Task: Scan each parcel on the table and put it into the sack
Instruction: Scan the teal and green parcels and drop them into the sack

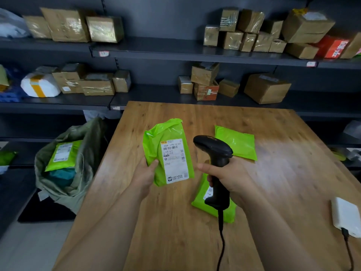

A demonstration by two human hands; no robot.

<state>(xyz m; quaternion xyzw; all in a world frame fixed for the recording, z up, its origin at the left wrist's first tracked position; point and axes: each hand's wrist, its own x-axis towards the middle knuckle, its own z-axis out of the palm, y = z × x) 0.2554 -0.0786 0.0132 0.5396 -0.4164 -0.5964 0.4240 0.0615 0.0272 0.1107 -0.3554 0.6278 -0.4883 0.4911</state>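
Dark shelves [175, 51] of boxes lined the wall behind a wooden table [175, 241]. An open sack [88, 163] stood just off its left edge. Two green parcels [238, 141] lay mid-table, wood showing around them. The left hand [145, 173] gripped a third parcel [168, 147], label up, above the table. Beside it, the right hand [226, 177] clenched a black scanner [214, 149].

A wooden table [273, 133] fills the middle of the frame, with one green parcel [237, 142] lying right of centre, a second green parcel [201, 204] lower down, and a cabled white box [345, 218] at the right edge.
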